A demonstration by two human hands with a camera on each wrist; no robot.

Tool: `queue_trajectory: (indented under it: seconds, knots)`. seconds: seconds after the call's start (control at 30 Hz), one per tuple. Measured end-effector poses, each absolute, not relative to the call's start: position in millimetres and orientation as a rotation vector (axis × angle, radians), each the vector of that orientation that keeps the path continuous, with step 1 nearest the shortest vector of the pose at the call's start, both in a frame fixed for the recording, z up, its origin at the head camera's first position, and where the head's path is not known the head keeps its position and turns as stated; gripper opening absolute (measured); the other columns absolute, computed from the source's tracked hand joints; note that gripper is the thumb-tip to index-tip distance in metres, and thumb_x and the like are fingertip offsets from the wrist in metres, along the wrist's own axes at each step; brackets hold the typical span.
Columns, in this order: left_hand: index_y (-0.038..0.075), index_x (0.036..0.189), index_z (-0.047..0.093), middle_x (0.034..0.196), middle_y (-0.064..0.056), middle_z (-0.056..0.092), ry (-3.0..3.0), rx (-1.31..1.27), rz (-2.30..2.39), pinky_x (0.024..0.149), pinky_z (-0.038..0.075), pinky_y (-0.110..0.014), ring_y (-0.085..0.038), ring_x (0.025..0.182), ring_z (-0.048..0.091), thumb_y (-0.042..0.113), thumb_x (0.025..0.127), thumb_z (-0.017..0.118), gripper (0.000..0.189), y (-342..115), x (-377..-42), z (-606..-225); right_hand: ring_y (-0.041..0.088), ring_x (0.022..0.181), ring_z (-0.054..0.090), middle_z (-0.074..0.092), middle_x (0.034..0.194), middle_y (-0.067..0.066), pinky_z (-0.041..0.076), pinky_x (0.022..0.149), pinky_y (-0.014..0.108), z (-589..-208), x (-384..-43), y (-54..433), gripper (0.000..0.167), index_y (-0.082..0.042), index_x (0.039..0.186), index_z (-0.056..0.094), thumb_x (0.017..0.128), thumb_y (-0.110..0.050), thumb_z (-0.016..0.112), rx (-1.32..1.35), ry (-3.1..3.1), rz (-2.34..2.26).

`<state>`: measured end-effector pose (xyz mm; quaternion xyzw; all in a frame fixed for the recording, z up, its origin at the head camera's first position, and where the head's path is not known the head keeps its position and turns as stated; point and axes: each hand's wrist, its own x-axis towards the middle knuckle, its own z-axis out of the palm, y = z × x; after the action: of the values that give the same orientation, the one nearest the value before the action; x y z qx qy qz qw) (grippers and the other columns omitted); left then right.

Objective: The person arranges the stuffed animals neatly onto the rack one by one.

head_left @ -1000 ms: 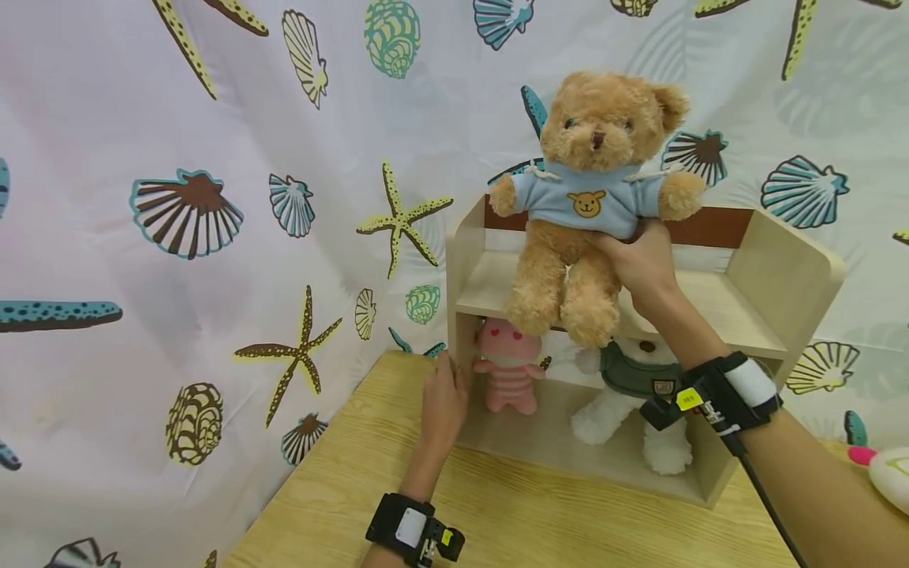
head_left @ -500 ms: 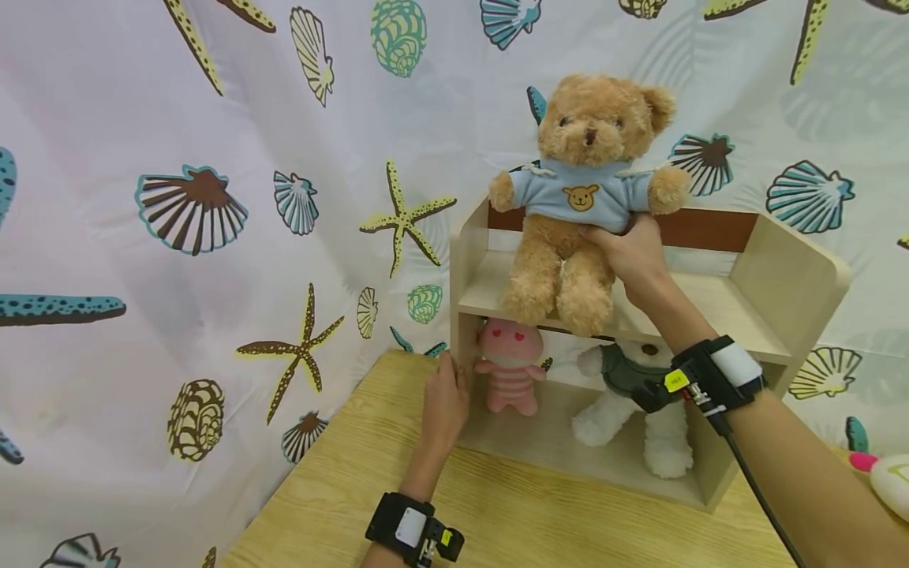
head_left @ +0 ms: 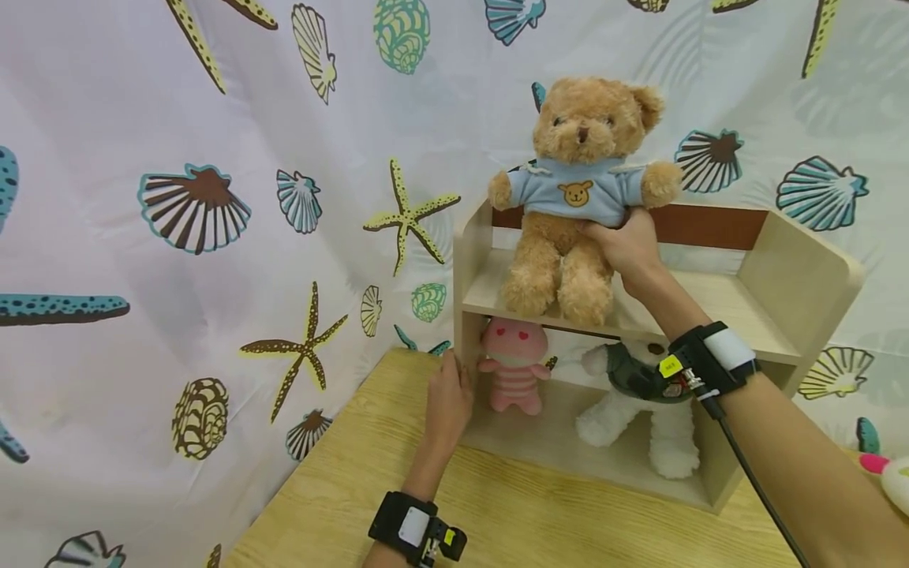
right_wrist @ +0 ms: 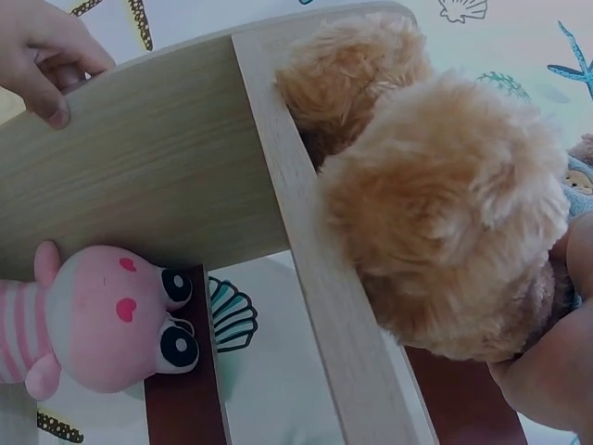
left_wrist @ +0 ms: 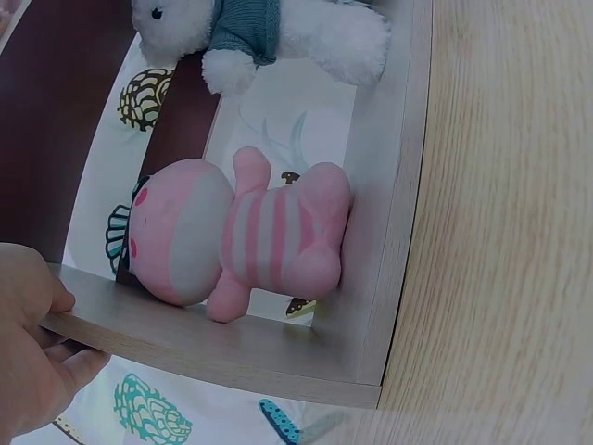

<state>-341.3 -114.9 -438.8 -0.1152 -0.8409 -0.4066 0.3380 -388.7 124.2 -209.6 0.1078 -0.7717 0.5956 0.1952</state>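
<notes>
A brown teddy bear in a light blue shirt is upright over the upper shelf's left part. My right hand grips it round the waist, thumb across the belly; its feet overlap the shelf's front edge. In the right wrist view the bear's furry feet are close over the board. My left hand holds the left side panel of the small wooden shelf. In the left wrist view that hand pinches the panel's edge between thumb and fingers.
On the lower shelf sit a pink striped plush toy and a white plush in a green top, partly behind my right wrist. Another plush toy lies at the right edge on the wooden table. A shell-patterned curtain hangs behind.
The right hand has brought the teddy bear slightly left, its feet coming lower and back toward the upper shelf. The left hand keeps its hold on the side panel.
</notes>
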Motion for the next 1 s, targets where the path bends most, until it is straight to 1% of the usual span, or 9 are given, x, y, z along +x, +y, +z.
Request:
queue_trajectory:
  seconds: [0.13,0.57,0.67,0.8,0.87,1.0]
  knots:
    - [-0.007,0.111,0.049,0.088,-0.026,0.063,-2.183,-0.304,-1.054,0.061,0.056,-0.046,-0.041,0.082,0.068,-0.002,0.099,0.056,0.014,-115.1,-341.3,-437.2,0.028,0.133,0.041,0.036,0.149,0.014,0.038,0.105,0.039,-207.7,-392.8,122.3,0.073,-0.003,0.149,0.027,0.092,-0.016,0.071,0.289,-2.176,1.663]
    - [-0.006,0.102,0.048,0.076,-0.023,0.059,-2.121,-0.326,-1.03,0.054,0.052,-0.047,-0.042,0.072,0.066,-0.006,0.096,0.058,0.011,-115.0,-337.9,-437.5,0.027,0.129,0.044,0.038,0.146,0.014,0.039,0.102,0.038,-209.7,-403.3,115.5,0.07,-0.002,0.148,0.028,0.093,-0.018,0.07,0.313,-2.217,1.65]
    - [-0.006,0.102,0.047,0.077,-0.024,0.06,-2.089,-0.352,-1.004,0.052,0.052,-0.044,-0.041,0.07,0.066,-0.006,0.097,0.056,0.01,-115.0,-337.6,-438.0,0.027,0.127,0.044,0.039,0.145,0.014,0.039,0.1,0.037,-209.7,-405.6,115.7,0.069,-0.002,0.147,0.029,0.093,-0.017,0.07,0.299,-2.229,1.634]
    - [-0.007,0.107,0.048,0.081,-0.025,0.06,-2.104,-0.346,-0.999,0.053,0.053,-0.043,-0.041,0.073,0.067,-0.005,0.098,0.054,0.011,-115.0,-338.5,-437.8,0.027,0.127,0.044,0.038,0.146,0.015,0.039,0.1,0.037,-208.9,-409.4,115.8,0.069,-0.001,0.147,0.029,0.094,-0.018,0.069,0.28,-2.244,1.619]
    - [-0.008,0.108,0.048,0.081,-0.025,0.06,-2.131,-0.329,-1.006,0.055,0.053,-0.045,-0.042,0.074,0.066,-0.005,0.098,0.054,0.012,-114.9,-339.6,-438.4,0.027,0.127,0.044,0.038,0.146,0.015,0.039,0.101,0.037,-208.8,-411.2,115.4,0.069,-0.001,0.148,0.028,0.094,-0.017,0.068,0.273,-2.249,1.62]
    - [-0.007,0.108,0.049,0.081,-0.024,0.062,-2.161,-0.305,-1.001,0.054,0.054,-0.043,-0.04,0.074,0.067,-0.006,0.097,0.056,0.013,-115.2,-341.4,-439.1,0.027,0.129,0.043,0.038,0.147,0.015,0.038,0.103,0.038,-209.3,-415.1,113.5,0.07,-0.001,0.148,0.028,0.094,-0.018,0.069,0.265,-2.266,1.609]
